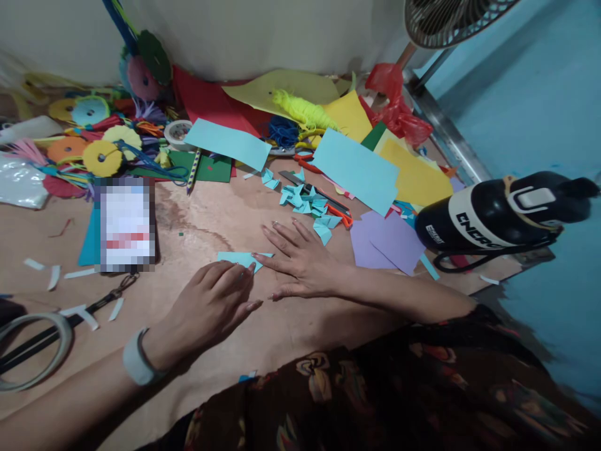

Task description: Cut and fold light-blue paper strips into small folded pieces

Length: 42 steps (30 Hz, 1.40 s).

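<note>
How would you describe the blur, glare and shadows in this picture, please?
Head view: yellow strands at far left look blurred; head view: plastic packet catches glare; head view: phone is pixelated; head view: shadow darkens the table below the right forearm.

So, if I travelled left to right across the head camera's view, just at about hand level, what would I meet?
Roll of tape, phone, left hand, light-blue paper partly under it, right hand, purple paper sheets, black-and-white bottle.

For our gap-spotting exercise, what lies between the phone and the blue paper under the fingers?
In the head view, the stretch between the phone and the blue paper shows tabletop with one tiny green scrap.
</note>
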{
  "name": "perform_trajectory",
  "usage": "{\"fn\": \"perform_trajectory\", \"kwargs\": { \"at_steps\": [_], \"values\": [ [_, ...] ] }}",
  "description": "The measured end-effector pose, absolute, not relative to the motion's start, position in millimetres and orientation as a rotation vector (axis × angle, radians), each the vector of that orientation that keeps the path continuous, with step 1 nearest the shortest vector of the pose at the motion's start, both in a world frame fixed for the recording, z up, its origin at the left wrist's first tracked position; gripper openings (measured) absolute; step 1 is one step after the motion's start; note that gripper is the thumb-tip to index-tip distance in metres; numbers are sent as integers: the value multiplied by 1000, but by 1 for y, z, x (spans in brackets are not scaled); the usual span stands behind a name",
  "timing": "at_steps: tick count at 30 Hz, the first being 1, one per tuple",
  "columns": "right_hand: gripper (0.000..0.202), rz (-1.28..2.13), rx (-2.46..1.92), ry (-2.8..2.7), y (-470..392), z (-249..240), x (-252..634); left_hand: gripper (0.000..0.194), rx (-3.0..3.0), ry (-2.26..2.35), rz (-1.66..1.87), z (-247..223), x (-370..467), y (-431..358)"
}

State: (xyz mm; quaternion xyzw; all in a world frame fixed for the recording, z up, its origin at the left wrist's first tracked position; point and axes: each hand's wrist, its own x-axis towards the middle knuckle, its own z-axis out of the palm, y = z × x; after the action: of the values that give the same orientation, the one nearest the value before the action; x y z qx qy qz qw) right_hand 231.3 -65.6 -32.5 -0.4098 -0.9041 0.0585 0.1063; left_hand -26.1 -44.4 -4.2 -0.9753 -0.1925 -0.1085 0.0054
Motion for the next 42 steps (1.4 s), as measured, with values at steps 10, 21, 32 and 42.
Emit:
{"fn": "perform_trajectory", "kwargs": {
  "at_steps": [10,21,32,42],
  "values": [
    [79,137,-1257,-2577,-66,-35,252,34,-3069,-595,-310,-3,-27,-44],
    [72,162,-1121,-2632,-67,-35,248,50,-3074,-566,-256,-3,-26,-40],
    [73,103,-1093,-2619,-67,-39,246,58,-3068,-563,-217,4,-15,-37],
    [69,136,-1079,-2572,-68,-39,245,45,-3166,-571,-222,6,-34,-44]
  ]
}}
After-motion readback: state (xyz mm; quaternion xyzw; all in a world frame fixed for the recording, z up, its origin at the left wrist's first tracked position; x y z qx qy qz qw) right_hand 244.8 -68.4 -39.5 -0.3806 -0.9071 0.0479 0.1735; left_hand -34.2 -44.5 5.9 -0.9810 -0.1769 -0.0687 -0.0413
